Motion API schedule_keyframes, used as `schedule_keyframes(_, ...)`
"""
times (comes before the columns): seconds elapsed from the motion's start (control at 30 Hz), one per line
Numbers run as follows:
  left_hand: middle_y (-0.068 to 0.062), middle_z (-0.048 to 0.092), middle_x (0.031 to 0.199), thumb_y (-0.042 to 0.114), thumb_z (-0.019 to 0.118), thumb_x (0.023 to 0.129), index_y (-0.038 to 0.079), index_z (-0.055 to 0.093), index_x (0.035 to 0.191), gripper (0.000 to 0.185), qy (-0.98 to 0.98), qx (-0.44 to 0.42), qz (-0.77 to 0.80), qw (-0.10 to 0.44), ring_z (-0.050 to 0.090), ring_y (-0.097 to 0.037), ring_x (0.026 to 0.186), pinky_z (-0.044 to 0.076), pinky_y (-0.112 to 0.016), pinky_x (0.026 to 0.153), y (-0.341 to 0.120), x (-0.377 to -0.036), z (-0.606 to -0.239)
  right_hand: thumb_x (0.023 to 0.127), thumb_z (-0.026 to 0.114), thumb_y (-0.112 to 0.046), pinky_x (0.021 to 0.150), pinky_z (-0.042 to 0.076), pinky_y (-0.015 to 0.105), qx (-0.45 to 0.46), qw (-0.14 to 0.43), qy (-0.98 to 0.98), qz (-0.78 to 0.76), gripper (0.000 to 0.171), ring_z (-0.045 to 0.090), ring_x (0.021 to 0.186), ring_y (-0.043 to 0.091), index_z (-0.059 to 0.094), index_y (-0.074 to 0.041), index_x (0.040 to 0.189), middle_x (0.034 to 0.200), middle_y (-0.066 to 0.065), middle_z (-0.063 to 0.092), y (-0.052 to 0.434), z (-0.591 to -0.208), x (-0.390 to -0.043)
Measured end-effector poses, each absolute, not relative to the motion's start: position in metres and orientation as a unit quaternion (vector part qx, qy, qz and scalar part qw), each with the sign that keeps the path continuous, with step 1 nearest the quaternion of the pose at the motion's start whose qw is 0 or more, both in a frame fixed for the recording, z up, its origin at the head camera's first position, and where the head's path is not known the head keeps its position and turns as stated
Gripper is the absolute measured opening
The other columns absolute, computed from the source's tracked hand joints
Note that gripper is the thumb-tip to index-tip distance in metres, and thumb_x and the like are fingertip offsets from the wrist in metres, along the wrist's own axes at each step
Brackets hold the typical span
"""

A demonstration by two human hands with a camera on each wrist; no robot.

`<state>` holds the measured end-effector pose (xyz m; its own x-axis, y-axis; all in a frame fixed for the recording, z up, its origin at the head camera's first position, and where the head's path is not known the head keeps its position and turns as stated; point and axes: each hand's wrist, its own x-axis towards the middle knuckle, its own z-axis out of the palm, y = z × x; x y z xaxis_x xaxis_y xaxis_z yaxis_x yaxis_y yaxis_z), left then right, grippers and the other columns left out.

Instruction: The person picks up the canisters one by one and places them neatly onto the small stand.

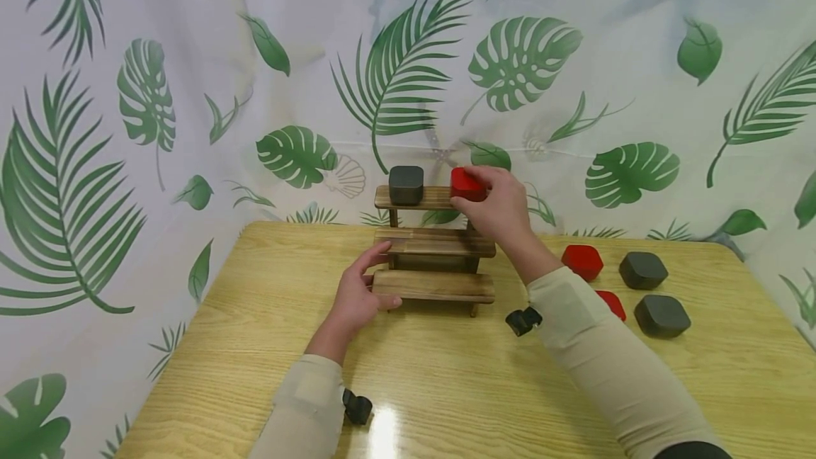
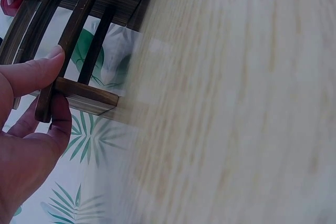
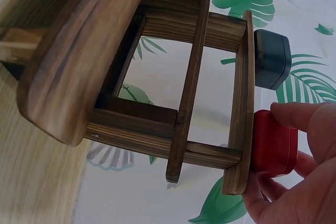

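A three-tier wooden display stand (image 1: 434, 241) stands on the table near the patterned backdrop. My left hand (image 1: 358, 294) grips its left end; in the left wrist view thumb and fingers (image 2: 62, 114) close around the end of a shelf board (image 2: 79, 35). With thumb and fingers on its sides, my right hand (image 1: 500, 205) holds a small red rounded-square box (image 1: 465, 185) at the right end of the top shelf. The right wrist view shows the red box (image 3: 274, 144) against that shelf. A dark grey box (image 1: 406, 185) of the same shape sits on the top shelf's left part.
Right of the stand, two more red boxes (image 1: 583, 262) and two dark grey boxes (image 1: 643, 270) lie on the wooden table (image 1: 268, 346); my right sleeve partly covers one red box (image 1: 613, 303). The leaf-printed cloth (image 1: 191, 76) hangs close behind the stand.
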<state>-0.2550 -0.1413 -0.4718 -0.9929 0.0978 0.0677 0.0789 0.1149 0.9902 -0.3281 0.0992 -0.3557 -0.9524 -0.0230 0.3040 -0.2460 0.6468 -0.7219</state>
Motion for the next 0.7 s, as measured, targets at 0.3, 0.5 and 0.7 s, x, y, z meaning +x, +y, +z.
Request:
schedule_keyframes(0.3,-0.014,0.052,0.141,-0.022,0.079,0.069,0.029,0.054,0.144,0.095,0.750,0.056,0.659,0.003,0.053,-0.038,0.106,0.050,-0.044,0.081,-0.142,-0.255,-0.472,0.082,0.083,-0.016,0.090,0.051,0.051,0.069,0.122,-0.895,0.424,0.079,0.051,0.122,0.039,0.046,-0.018,0.151,0.144,0.013,0.049,0.105,-0.358,-0.324)
schedule_keyframes(0.5,-0.014,0.052,0.141,-0.023,0.079,0.069,0.029,0.054,0.144,0.095,0.748,0.055,0.662,0.002,0.054,-0.038,0.105,0.052,-0.041,0.078,-0.142,-0.254,-0.471,0.079,0.085,-0.015,0.088,0.051,0.051,0.065,0.127,-0.895,0.423,0.082,0.049,0.122,0.037,0.047,-0.019,0.151,0.144,0.013,0.049,0.111,-0.360,-0.318)
schedule_keyframes(0.7,-0.015,0.052,0.141,-0.023,0.079,0.068,0.029,0.054,0.144,0.095,0.748,0.059,0.661,0.002,0.054,-0.038,0.104,0.052,-0.041,0.077,-0.141,-0.254,-0.472,0.079,0.085,-0.016,0.086,0.052,0.051,0.064,0.127,-0.887,0.439,0.081,0.050,0.121,0.036,0.047,-0.018,0.151,0.145,0.014,0.048,0.119,-0.362,-0.311)
